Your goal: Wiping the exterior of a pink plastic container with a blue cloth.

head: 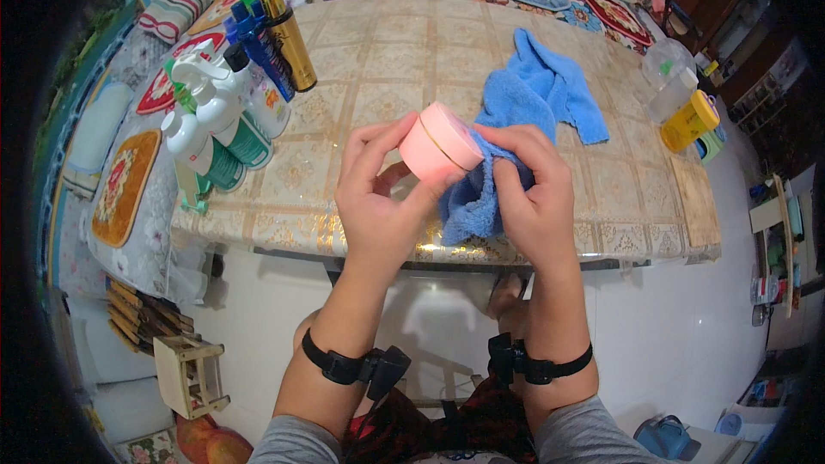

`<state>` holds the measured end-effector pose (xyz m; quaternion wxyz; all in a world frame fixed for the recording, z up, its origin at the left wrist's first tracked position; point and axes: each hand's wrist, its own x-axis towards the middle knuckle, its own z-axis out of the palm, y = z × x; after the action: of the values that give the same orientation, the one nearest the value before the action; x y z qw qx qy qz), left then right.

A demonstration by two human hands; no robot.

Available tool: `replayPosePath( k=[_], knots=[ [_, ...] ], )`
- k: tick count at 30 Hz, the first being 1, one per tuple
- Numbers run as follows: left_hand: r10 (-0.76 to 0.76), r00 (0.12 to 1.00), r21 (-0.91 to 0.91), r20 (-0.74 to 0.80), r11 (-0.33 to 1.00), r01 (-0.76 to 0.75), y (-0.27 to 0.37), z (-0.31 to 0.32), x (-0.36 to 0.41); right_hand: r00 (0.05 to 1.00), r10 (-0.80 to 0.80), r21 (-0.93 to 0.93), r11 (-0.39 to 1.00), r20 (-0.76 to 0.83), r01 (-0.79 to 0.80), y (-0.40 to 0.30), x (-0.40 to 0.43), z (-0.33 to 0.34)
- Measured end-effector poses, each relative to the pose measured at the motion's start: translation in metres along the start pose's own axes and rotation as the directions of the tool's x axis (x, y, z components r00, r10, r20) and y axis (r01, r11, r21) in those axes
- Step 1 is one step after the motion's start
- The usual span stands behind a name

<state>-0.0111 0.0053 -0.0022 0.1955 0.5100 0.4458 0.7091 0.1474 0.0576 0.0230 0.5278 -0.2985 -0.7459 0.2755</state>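
Note:
Above the near edge of the table, my left hand (383,196) grips a round pink jar (435,145) with a thin gold band, tilted, its fingers and thumb around the side. My right hand (535,190) pinches a bunched part of a blue terry cloth (522,90) close against the jar's right side. Part of the cloth hangs down between the hands, and the rest spreads over the patterned tablecloth (393,45) beyond my right hand.
Pump and spray bottles (222,125) stand at the left, with a gold bottle (293,45) behind them. A yellow-capped container (689,121) and a wooden board (695,200) are at the right. A small wooden stool (187,374) stands on the floor at the lower left.

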Motion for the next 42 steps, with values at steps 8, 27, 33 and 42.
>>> replayPosePath(
  k=[8,27,33,42],
  knots=[
    [-0.087,0.996,0.015,-0.008,0.996,0.087,0.006,0.000,0.000,0.984,-0.177,-0.062,0.983,-0.021,0.175,-0.004,0.000,0.006],
    [-0.027,0.970,-0.002,0.243,1.000,0.028,-0.007,0.001,0.005,0.991,-0.135,-0.040,0.990,0.010,0.136,-0.002,0.011,0.002],
    [0.097,0.938,0.140,0.333,0.979,-0.150,-0.011,-0.005,0.008,0.995,-0.102,0.053,0.993,0.007,0.102,0.000,0.015,-0.002],
    [0.231,0.912,0.172,0.338,0.938,-0.301,0.000,0.000,0.010,0.998,0.007,0.087,0.996,0.064,-0.013,0.010,0.016,-0.013]
  ],
)
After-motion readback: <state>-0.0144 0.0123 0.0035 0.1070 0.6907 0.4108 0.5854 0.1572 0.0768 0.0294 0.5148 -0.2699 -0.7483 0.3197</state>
